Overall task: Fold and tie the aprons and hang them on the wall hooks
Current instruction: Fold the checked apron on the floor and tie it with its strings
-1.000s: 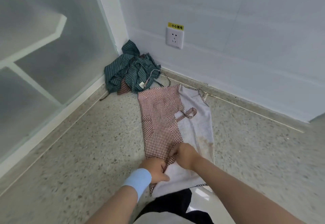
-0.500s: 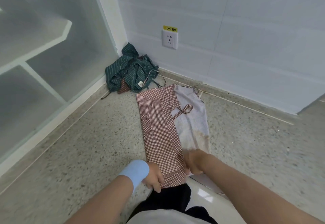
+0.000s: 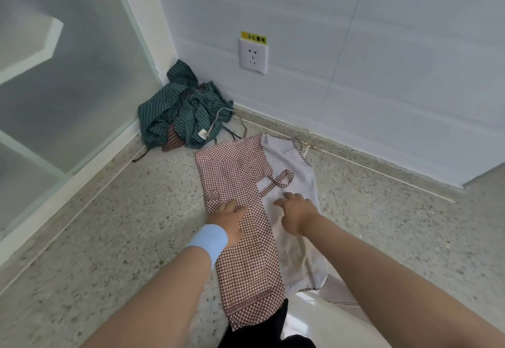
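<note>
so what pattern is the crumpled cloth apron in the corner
Crumpled apron: dark green, thin pale stripes; head view.

Matt checked cloth apron (image 3: pixel 246 241); speckled stone floor (image 3: pixel 109 224)

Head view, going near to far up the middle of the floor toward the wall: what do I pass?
Checked apron's lace hem → left hand and right hand, level with each other → strap loop → green striped apron heap → wall socket.
</note>
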